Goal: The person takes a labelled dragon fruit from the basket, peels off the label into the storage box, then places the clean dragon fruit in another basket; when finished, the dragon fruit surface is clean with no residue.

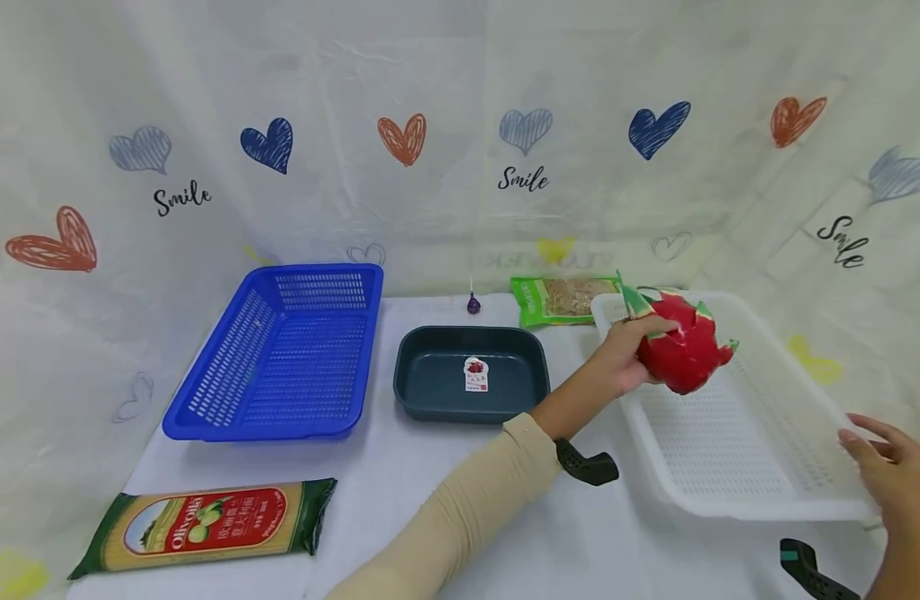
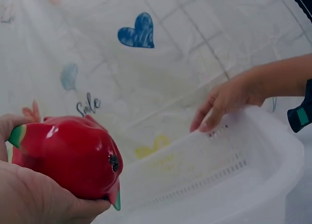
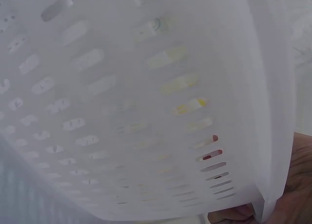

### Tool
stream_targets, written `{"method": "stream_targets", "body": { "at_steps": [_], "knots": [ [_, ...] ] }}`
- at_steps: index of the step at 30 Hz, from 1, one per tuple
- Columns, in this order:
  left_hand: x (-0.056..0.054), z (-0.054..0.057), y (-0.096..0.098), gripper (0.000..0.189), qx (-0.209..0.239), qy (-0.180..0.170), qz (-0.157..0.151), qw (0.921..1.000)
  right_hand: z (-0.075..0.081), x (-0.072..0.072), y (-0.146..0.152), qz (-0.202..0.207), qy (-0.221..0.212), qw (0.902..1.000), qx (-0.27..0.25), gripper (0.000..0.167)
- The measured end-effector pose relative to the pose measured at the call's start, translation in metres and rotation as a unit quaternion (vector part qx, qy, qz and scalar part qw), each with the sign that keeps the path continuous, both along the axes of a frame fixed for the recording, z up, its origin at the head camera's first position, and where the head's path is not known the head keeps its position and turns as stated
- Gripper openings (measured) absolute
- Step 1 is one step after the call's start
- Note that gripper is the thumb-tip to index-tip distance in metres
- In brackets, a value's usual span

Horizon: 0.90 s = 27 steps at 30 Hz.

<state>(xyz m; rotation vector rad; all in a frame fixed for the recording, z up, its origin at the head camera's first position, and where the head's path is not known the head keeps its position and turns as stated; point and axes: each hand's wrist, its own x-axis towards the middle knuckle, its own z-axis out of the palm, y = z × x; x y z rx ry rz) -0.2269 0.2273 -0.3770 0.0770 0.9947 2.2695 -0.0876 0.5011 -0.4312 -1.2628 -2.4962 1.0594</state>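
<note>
A red dragon fruit with green-tipped scales is in my left hand, held above the far left part of a white plastic basket. In the left wrist view, my thumb and fingers go round the dragon fruit, whose dark end faces right. My right hand grips the basket's right rim near the front corner. The right wrist view shows the slotted basket wall close up, with part of the right hand at the rim and the rest hidden behind it.
A blue basket stands at the left, and a dark green tray with a label sits mid-table. A pasta pack lies front left. A green packet and a small purple item are at the back.
</note>
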Motion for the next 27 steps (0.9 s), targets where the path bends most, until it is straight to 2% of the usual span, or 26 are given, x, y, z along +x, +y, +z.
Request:
{"method": "stream_targets", "body": {
  "at_steps": [2, 5, 10, 13, 16, 22, 27],
  "knots": [
    [0.0, -0.004, 0.013, 0.033, -0.031, -0.014, 0.016, 0.9993, 0.0, 0.003, 0.003, -0.007, 0.01, 0.9999, -0.007, 0.054],
    [0.001, -0.01, 0.029, 0.049, -0.08, -0.047, 0.044, 0.9947, 0.0, 0.008, 0.007, -0.008, 0.036, 0.9992, -0.017, 0.053],
    [0.001, -0.012, 0.046, 0.074, -0.155, -0.082, 0.082, 0.981, -0.001, 0.012, 0.009, 0.001, 0.077, 0.9968, -0.02, 0.052],
    [0.001, -0.013, 0.054, 0.082, -0.212, -0.097, 0.1, 0.9671, -0.001, 0.011, 0.009, -0.006, 0.06, 0.9981, -0.012, 0.052],
    [0.0, -0.019, 0.061, 0.087, -0.257, -0.112, 0.105, 0.954, -0.002, 0.008, 0.007, -0.014, 0.03, 0.9995, 0.002, 0.052],
    [0.0, -0.026, 0.078, 0.088, -0.285, -0.131, 0.11, 0.943, -0.004, 0.004, 0.009, -0.008, 0.001, 0.9997, 0.022, 0.052],
    [-0.002, -0.029, 0.087, 0.093, -0.31, -0.146, 0.119, 0.9317, -0.002, 0.006, 0.007, 0.012, 0.023, 0.9993, 0.027, 0.053]
  ]
}}
